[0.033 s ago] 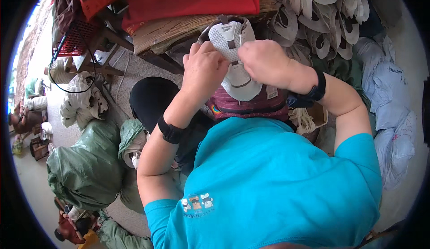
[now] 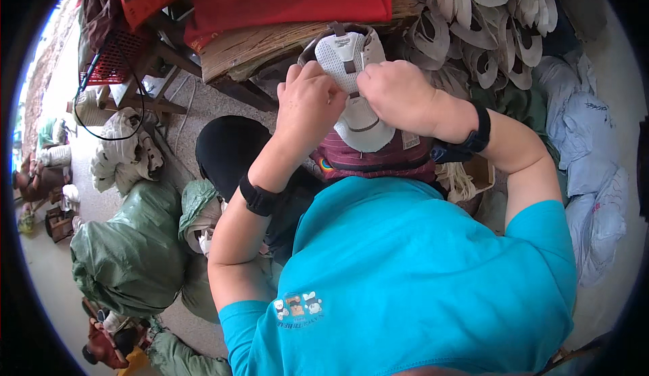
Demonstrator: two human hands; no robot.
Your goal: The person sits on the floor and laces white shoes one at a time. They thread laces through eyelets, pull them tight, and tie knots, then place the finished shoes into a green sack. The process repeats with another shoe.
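A white shoe upper (image 2: 364,118) with a perforated mesh tongue and a brownish lining lies over my lap, its toe toward me. At the left edge of its lacing opening, my left hand (image 2: 311,102) is closed in a pinch. Across the tongue my right hand (image 2: 395,92) is pinched too, close to the left one. Whatever the fingertips grip is hidden by the fingers. Under the shoe is a maroon striped cloth (image 2: 338,156) spread over my lap.
A wooden bench (image 2: 236,55) with red cloth (image 2: 291,4) stands ahead. Grey shoe pieces (image 2: 483,31) hang at the far right. Pale laces (image 2: 458,181) lie in a box at my right. Green sacks (image 2: 132,247) lie at left; a person (image 2: 108,342) sits beyond.
My right hand has shifted very slightly left and down, toward the left hand. The shoe upper and my left hand stay almost where they were.
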